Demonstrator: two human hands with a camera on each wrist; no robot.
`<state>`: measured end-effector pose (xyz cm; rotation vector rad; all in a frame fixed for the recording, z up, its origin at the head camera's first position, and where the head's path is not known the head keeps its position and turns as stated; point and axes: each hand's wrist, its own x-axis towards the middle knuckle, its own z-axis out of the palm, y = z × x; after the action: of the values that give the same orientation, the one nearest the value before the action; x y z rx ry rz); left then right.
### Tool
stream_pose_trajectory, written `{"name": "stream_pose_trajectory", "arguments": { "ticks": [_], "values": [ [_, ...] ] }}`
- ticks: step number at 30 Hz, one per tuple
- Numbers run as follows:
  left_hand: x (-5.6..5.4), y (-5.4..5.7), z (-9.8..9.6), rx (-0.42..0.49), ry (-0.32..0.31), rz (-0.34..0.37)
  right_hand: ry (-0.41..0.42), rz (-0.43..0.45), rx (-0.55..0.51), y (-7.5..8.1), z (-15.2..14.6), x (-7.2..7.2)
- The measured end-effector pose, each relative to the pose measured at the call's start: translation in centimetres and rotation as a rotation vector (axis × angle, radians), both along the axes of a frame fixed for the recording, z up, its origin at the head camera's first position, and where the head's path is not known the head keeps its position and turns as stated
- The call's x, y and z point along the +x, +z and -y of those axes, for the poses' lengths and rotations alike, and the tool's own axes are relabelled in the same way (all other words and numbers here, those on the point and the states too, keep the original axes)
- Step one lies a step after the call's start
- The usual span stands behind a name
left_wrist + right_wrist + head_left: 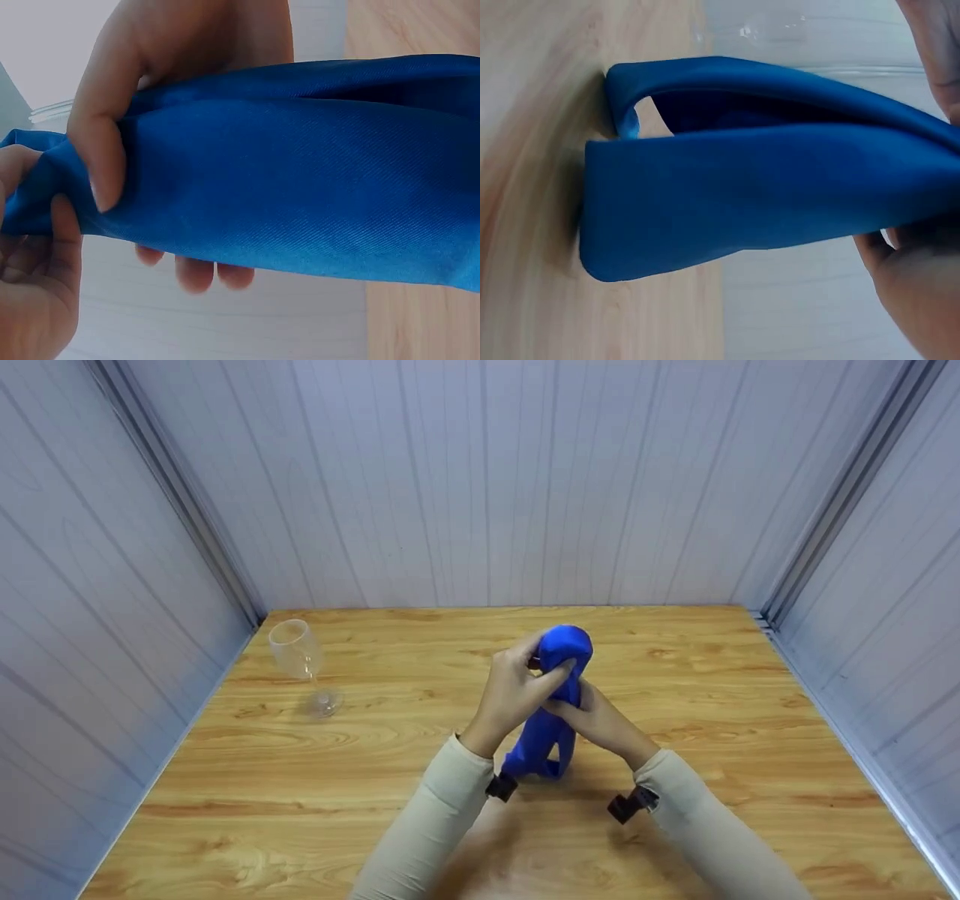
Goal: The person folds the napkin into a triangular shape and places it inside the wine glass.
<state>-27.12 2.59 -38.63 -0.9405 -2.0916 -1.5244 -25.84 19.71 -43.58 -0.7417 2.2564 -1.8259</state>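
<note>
A long piece of smooth blue cloth (541, 735) is held upright between my two hands. Its upper end is bunched over, and its lower part hangs in folds with an open loop at the side. My left hand (514, 686) grips the cloth near the top, thumb across its front. Just below and to the right, my right hand (600, 720) pinches it, the thumb pressed on the front in the left wrist view. In the right wrist view the cloth's lower end (660, 202) is close to the table; I cannot tell whether it touches.
A clear stemmed glass (296, 649) stands at the left rear of the wooden table (300, 795). Pale panelled walls (480, 495) close off the back and both sides. Both wrists carry small black devices (630, 804).
</note>
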Motion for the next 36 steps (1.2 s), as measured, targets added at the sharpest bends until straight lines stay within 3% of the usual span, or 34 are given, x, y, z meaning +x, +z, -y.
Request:
{"name": "stream_pose_trajectory", "arguments": {
  "ticks": [15, 22, 28, 36],
  "values": [
    [-0.1, -0.3, 0.6, -0.053, -0.003, 0.012, 0.003, 0.012, 0.028, -0.4, 0.5, -0.2],
    [-0.1, -0.4, 1.2, -0.04, -0.04, 0.049, -0.009, 0.025, 0.024, 0.0, 0.2, -0.2],
    [-0.2, -1.4, 2.4, -0.064, -0.083, 0.024, -0.043, 0.018, 0.076, 0.5, -1.0, -0.1],
    [-0.5, -3.0, 4.8, -0.117, -0.063, 0.041, -0.142, 0.062, 0.109, 1.1, -3.3, -0.1]
  ]
}}
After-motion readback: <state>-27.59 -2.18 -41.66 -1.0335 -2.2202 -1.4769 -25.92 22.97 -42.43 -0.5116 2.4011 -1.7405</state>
